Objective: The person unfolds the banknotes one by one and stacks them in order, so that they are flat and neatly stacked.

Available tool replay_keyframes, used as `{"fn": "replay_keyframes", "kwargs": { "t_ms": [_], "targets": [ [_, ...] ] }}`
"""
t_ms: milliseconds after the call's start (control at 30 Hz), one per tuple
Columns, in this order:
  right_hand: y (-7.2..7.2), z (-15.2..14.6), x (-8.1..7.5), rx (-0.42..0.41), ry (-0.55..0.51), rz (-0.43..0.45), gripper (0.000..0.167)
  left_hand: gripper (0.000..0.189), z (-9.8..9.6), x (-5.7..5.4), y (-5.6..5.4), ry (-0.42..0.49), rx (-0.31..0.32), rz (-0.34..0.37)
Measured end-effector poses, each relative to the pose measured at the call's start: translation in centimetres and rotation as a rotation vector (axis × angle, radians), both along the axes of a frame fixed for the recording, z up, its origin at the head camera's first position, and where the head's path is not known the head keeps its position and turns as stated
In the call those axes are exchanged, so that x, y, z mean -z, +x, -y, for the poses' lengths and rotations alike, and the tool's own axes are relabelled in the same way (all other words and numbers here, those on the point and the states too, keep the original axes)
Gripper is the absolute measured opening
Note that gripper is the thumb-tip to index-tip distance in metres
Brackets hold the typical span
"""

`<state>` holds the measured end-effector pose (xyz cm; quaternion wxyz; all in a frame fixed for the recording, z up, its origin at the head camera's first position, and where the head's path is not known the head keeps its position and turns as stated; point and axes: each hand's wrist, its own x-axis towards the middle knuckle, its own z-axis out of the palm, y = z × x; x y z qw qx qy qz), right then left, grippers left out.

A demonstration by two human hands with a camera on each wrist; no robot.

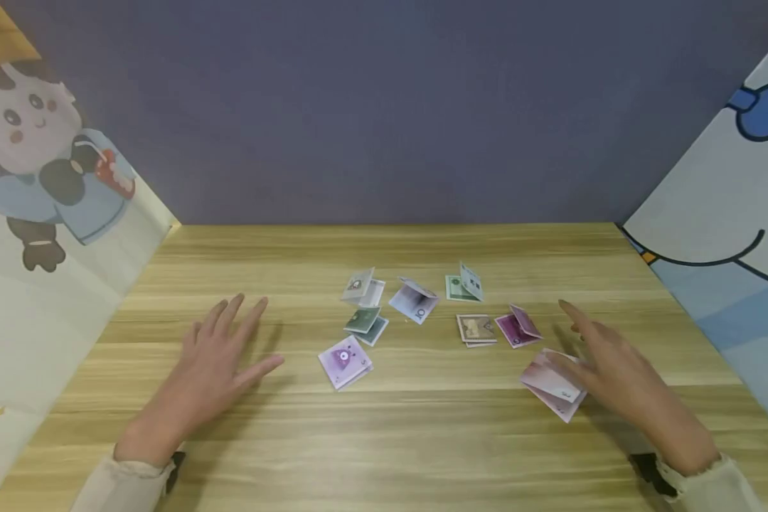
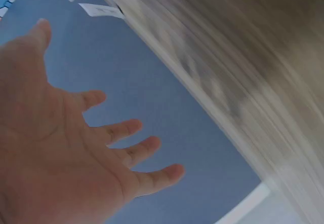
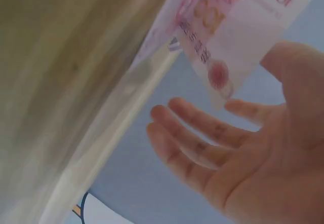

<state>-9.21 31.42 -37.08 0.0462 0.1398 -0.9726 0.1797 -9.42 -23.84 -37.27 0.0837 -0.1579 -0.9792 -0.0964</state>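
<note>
My left hand [image 1: 208, 366] hovers low over the left part of the wooden table, fingers spread and holding nothing. In the left wrist view its palm faces the camera. On the right, my right hand [image 1: 617, 366] is beside a folded pink 100 banknote [image 1: 553, 384], its thumb overlapping the note in the head view. The right wrist view shows that banknote [image 3: 243, 26] half unfolded, near the thumb and loosely bent fingers. Nearest to the left hand lies a folded light-purple note [image 1: 345, 361] with a one-eyed cartoon figure.
More folded notes lie mid-table: dark green [image 1: 366, 323], grey [image 1: 361, 286], blue-violet [image 1: 414, 299], light green [image 1: 464, 284], brown [image 1: 476, 329] and magenta [image 1: 517, 327]. A dark blue panel [image 1: 384, 114] stands behind; cartoon-printed walls flank the table [image 1: 397, 448] left [image 1: 13, 313] and right [image 1: 697, 206].
</note>
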Motion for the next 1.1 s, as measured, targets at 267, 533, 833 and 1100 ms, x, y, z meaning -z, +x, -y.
{"fn": "replay_keyframes", "kwargs": {
  "t_ms": [267,533,833,1100],
  "targets": [
    [0.6,0.0,0.5,-0.020,0.099,0.240,0.081,0.071,-1.6,-0.9,0.4,0.059,0.087,0.012],
    [0.8,1.0,0.5,-0.048,-0.071,0.429,0.055,0.064,-3.7,-1.2,0.8,0.046,0.179,0.008],
    [0.5,2.5,1.0,-0.201,-0.168,0.357,0.020,0.063,-7.3,-0.9,1.7,0.021,0.364,-0.041],
    [-0.1,4.6,0.6,-0.308,-0.254,0.275,0.015,0.052,-9.8,-0.2,1.7,0.063,0.501,-0.103]
  ]
}}
